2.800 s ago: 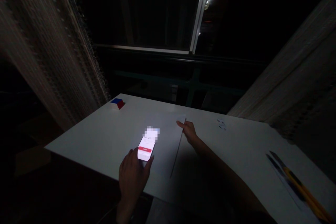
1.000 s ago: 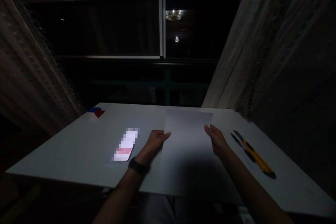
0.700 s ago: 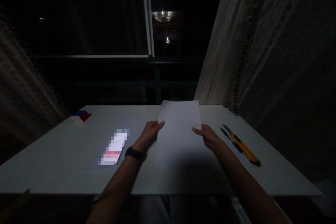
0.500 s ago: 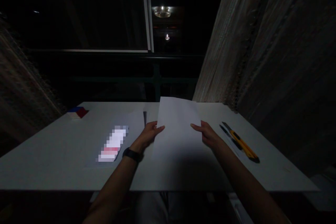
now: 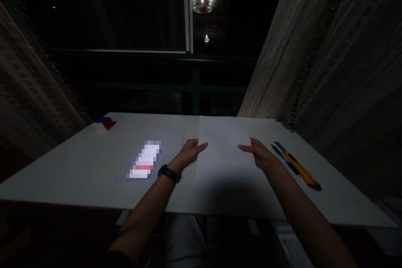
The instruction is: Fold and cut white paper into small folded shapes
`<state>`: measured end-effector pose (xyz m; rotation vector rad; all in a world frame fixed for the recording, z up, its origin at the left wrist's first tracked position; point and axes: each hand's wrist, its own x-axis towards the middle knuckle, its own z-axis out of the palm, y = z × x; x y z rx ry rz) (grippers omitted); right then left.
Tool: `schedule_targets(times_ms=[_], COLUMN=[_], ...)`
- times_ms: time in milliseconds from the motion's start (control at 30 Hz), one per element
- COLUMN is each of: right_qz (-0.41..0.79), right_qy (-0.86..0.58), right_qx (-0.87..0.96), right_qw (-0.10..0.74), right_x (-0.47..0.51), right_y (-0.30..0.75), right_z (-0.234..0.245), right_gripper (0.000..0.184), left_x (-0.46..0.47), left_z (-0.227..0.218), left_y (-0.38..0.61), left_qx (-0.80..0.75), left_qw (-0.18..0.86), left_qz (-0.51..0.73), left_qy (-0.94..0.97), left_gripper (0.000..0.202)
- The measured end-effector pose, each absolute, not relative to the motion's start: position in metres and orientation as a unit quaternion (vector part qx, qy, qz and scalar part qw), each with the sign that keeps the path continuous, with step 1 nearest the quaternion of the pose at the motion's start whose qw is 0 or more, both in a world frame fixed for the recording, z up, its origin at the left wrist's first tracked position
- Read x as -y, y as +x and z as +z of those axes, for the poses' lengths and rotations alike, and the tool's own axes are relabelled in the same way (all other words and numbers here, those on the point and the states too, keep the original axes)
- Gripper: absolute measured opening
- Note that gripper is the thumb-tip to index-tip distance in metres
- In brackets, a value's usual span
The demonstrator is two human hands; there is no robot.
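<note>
A white sheet of paper (image 5: 224, 134) is held by both hands over the middle of the white table (image 5: 78, 163). My left hand (image 5: 191, 151) pinches its left edge, thumb on top and fingers beneath. At the right edge, my right hand (image 5: 258, 153) grips in the same way. The paper's near end fades into shadow, so whether it touches the table I cannot tell. Left of my left hand, a lit phone (image 5: 145, 160) with a blurred screen lies on another sheet of paper (image 5: 172, 136). A dark band (image 5: 168, 172) circles my left wrist.
On the right lie a yellow utility knife (image 5: 300, 167) and a slim dark pen-like tool (image 5: 287, 161) beside it. A blue, red and white cube (image 5: 104, 124) sits at the far left corner. Curtains (image 5: 266, 50) hang behind both sides, with a dark window between.
The view has shifted, so the table and its objects appear further right and slightly higher. The held paper looks flatter now, its far edge straighter. Both hands keep their grip.
</note>
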<state>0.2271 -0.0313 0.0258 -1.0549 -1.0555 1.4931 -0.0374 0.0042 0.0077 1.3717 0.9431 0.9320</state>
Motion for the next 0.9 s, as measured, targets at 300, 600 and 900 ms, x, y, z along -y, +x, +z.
schedule_targets(times_ms=[300, 600, 900], right_qz=[0.616, 0.652, 0.688], right_qy=[-0.42, -0.382, -0.377], right_qx=[0.46, 0.451, 0.407], right_qw=[0.482, 0.475, 0.469], right_x=[0.031, 0.033, 0.029], right_y=[0.229, 0.228, 0.23], right_z=[0.02, 0.021, 0.025], right_gripper=[0.051, 0.047, 0.024], left_x=[-0.002, -0.001, -0.003], left_z=[0.01, 0.017, 0.02], left_y=[-0.037, -0.04, -0.042], left_qx=[-0.35, -0.341, -0.289], left_qw=[0.616, 0.641, 0.725], left_qz=[0.424, 0.444, 0.473], left_qy=[0.563, 0.525, 0.409], left_gripper=[0.04, 0.037, 0.035])
